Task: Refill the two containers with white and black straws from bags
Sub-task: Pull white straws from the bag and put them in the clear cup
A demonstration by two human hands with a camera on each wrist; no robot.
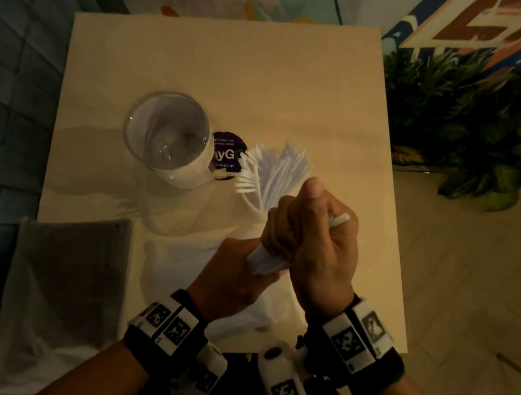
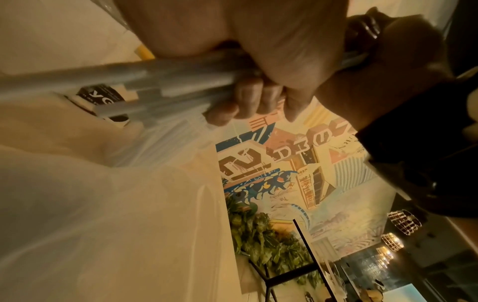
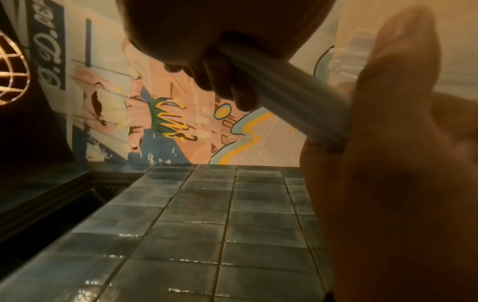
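My right hand (image 1: 313, 238) grips a bundle of white straws (image 1: 267, 261) in its fist, thumb up, and one straw end (image 1: 340, 219) sticks out to the right. Just below, my left hand (image 1: 235, 273) holds the bundle's lower end, its fingers hidden under the right hand. The right wrist view shows the white straws (image 3: 297, 98) running from my curled fingers into the left hand (image 3: 388, 143). Beyond the hands more white straws (image 1: 278, 169) fan out of a clear container. An empty clear glass container (image 1: 168, 132) stands left of it.
A clear plastic bag (image 1: 173, 251) lies crumpled on the beige table (image 1: 273, 77) under my hands. A bag with dark contents (image 1: 65, 267) lies at the front left corner. A round purple sticker (image 1: 226, 154) sits between the containers. Green plants (image 1: 472, 130) stand right of the table.
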